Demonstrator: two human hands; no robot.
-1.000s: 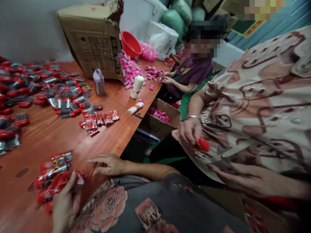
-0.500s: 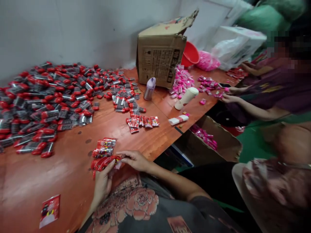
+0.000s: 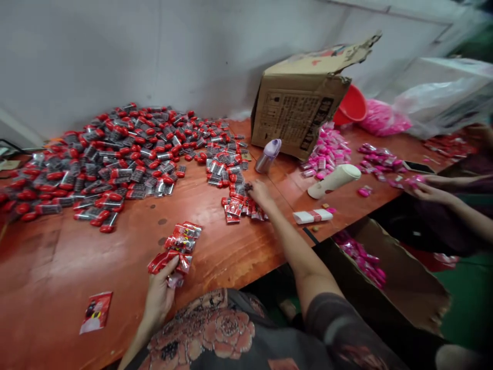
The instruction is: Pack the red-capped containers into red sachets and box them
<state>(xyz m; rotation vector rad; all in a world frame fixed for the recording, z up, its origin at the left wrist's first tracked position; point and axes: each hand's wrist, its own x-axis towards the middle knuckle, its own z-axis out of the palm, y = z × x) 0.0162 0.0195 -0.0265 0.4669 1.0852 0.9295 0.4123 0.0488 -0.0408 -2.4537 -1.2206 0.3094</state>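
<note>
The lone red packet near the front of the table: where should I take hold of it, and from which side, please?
Probably best at its lower corner, coming from the near side. The red packet lies flat and thin on the table, so a straight grab from above may slip; lift that corner with a fingertip, then pinch it.

A strip of shiny red foil packets (image 3: 175, 252) is held at its lower end by the left hand (image 3: 158, 298); a short row of red packets (image 3: 241, 209) lies flat on the wooden table (image 3: 96, 288), touching the right hand (image 3: 262, 194).
</note>
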